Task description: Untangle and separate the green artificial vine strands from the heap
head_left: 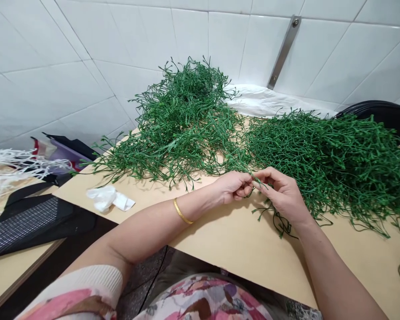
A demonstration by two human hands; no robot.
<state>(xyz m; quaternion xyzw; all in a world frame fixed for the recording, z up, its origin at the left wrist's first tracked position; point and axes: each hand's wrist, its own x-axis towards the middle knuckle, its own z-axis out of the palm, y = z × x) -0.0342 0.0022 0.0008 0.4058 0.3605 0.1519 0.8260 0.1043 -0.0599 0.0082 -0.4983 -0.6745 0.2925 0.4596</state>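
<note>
My left hand (237, 186) is closed in a fist round thin green artificial stems (257, 179), just above the table. From the right, my right hand (282, 193) pinches the same stems between thumb and fingers, its fingertips close to the left hand's. A few loose green ends hang below my right hand. Behind my hands lies a tall tangled heap of green stems (186, 111) with small forked tips. A second, denser heap of stems (323, 155) spreads to the right. How many stems my hands hold is hidden by the fingers.
A crumpled white tissue (103, 198) lies on the wooden table (226, 240) left of my forearm. White stringy pieces (16, 164) and a black mesh item (23, 222) sit farther left. A white cloth or bag (253, 98) and a black rounded object (380, 113) stand near the tiled wall.
</note>
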